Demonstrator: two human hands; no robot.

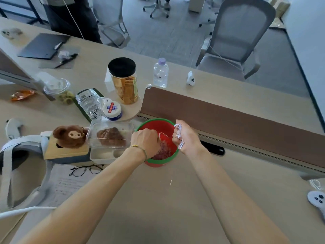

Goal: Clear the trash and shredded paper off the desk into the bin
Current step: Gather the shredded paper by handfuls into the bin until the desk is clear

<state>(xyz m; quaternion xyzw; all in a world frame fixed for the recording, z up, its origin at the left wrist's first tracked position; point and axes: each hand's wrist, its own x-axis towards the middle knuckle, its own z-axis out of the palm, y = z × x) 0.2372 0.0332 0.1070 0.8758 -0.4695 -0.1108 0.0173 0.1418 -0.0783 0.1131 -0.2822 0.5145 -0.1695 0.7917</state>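
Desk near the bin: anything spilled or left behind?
Yes. A few small white paper scraps lie loose on the desk just in front of the red bin, outside it. The right hand is closed on shredded paper over the bin's rim; the left hand reaches inside.

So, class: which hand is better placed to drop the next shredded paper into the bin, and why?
The right hand. It is closed on a clump of shredded paper at the red bin's rim. The left hand reaches into the bin, fingers hidden.
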